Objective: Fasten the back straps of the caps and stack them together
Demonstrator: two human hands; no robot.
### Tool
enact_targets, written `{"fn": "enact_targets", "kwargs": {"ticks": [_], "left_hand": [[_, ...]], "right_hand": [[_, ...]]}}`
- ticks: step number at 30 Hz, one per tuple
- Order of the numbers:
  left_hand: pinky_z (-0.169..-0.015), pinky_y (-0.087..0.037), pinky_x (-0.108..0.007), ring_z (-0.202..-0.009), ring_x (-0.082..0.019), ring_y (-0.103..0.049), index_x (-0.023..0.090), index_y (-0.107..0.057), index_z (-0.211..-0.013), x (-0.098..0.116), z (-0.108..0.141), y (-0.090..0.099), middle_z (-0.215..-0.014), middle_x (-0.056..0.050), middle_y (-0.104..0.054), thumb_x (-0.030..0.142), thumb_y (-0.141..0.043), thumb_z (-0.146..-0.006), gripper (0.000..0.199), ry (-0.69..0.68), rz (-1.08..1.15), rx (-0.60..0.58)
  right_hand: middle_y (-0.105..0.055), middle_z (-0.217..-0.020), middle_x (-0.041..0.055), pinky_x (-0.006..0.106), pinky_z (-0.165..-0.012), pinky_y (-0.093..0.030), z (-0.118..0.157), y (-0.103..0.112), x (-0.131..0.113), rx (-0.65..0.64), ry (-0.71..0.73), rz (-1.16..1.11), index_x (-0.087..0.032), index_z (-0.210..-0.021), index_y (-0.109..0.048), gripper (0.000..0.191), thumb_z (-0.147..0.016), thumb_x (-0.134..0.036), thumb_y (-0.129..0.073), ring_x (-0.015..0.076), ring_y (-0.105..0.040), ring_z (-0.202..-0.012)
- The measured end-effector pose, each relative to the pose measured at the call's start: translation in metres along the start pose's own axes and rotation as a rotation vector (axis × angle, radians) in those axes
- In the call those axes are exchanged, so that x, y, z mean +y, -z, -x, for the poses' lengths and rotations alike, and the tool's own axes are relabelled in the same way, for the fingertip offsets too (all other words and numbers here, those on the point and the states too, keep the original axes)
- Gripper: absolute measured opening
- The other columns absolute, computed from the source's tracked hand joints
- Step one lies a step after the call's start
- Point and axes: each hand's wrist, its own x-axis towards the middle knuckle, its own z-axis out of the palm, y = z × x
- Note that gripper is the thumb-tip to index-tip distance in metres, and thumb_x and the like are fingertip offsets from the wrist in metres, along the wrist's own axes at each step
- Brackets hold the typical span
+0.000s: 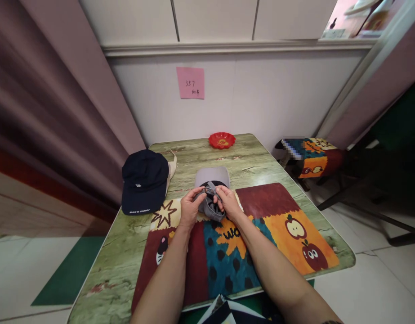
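A grey baseball cap (212, 174) lies at the middle of the table, its brim pointing away from me and its back opening towards me. My left hand (191, 206) pinches the left side of the cap's back strap, close to a small buckle. On the other side, my right hand (228, 201) has its fingers closed on the strap's other end, which sticks up between the hands. The inside of the cap looks dark. Whether the strap runs through the buckle is too small to tell.
A navy cap (145, 180) sits at the table's left edge, on top of something cream. At the back is a red scalloped dish (222, 140). A colourful mat (291, 198) covers the front. A pink note (190, 83) is on the wall; a stool (311, 157) stands right.
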Motion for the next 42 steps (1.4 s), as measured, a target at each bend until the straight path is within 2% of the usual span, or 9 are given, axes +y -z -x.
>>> {"fn": "enact_targets", "kwargs": {"ticks": [5,10,17,24,31,42], "left_hand": [[-0.098,-0.048,-0.038,-0.099,-0.021,-0.068,0.018,-0.074,-0.101,0.0015,0.0,0.0009,-0.106,-0.008,-0.075,0.032,-0.081,-0.069,0.036,0.029,0.075,-0.006],[-0.098,-0.047,-0.038,-0.1,-0.021,-0.067,0.019,-0.075,-0.1,0.0026,-0.0001,0.0017,-0.106,-0.008,-0.075,0.029,-0.083,-0.067,0.036,0.043,0.072,-0.015],[-0.097,-0.048,-0.037,-0.099,-0.021,-0.068,0.018,-0.074,-0.103,0.0047,0.0016,0.0011,-0.106,-0.009,-0.075,0.029,-0.082,-0.068,0.037,0.054,0.058,-0.051],[-0.099,-0.047,-0.038,-0.101,-0.022,-0.068,0.018,-0.074,-0.102,0.0072,0.0022,0.0,-0.106,-0.009,-0.075,0.028,-0.081,-0.069,0.035,0.055,0.045,-0.075],[-0.095,-0.049,-0.037,-0.099,-0.022,-0.069,0.018,-0.074,-0.101,0.0049,0.0021,0.0011,-0.106,-0.009,-0.076,0.029,-0.08,-0.069,0.034,0.068,0.029,-0.095],[-0.095,-0.049,-0.037,-0.097,-0.022,-0.069,0.019,-0.075,-0.1,0.0085,0.0033,0.0006,-0.104,-0.009,-0.076,0.03,-0.08,-0.07,0.033,0.07,0.021,-0.107]], "right_hand": [[-0.058,-0.055,-0.0064,0.016,-0.03,-0.026,-0.0001,0.0026,-0.0014,-0.061,-0.045,0.009,-0.02,-0.079,-0.055,0.028,-0.085,-0.047,-0.054,0.0045,-0.038,-0.033],[-0.055,-0.055,-0.0071,0.015,-0.031,-0.027,0.0009,0.0016,-0.0017,-0.048,-0.002,0.035,-0.02,-0.074,-0.051,0.037,-0.087,-0.055,-0.054,0.0041,-0.038,-0.034],[-0.054,-0.054,-0.0088,0.015,-0.031,-0.025,0.0029,0.0017,-0.0039,-0.076,-0.009,0.04,-0.02,-0.085,-0.057,0.036,-0.082,-0.055,-0.064,0.0035,-0.035,-0.034],[-0.06,-0.057,-0.0064,0.016,-0.031,-0.026,0.0008,0.003,-0.0019,-0.058,-0.02,0.042,-0.02,-0.079,-0.055,0.037,-0.083,-0.055,-0.062,0.004,-0.038,-0.034],[-0.067,-0.063,-0.0031,0.015,-0.033,-0.028,0.0006,0.0039,-0.002,-0.114,-0.026,0.028,-0.019,-0.086,-0.056,0.035,-0.084,-0.054,-0.06,0.0041,-0.04,-0.034],[-0.065,-0.057,-0.0035,0.015,-0.034,-0.028,0.0032,0.0021,-0.0061,-0.172,-0.05,0.086,-0.019,-0.082,-0.056,0.031,-0.084,-0.05,-0.06,0.0044,-0.041,-0.035]]}}
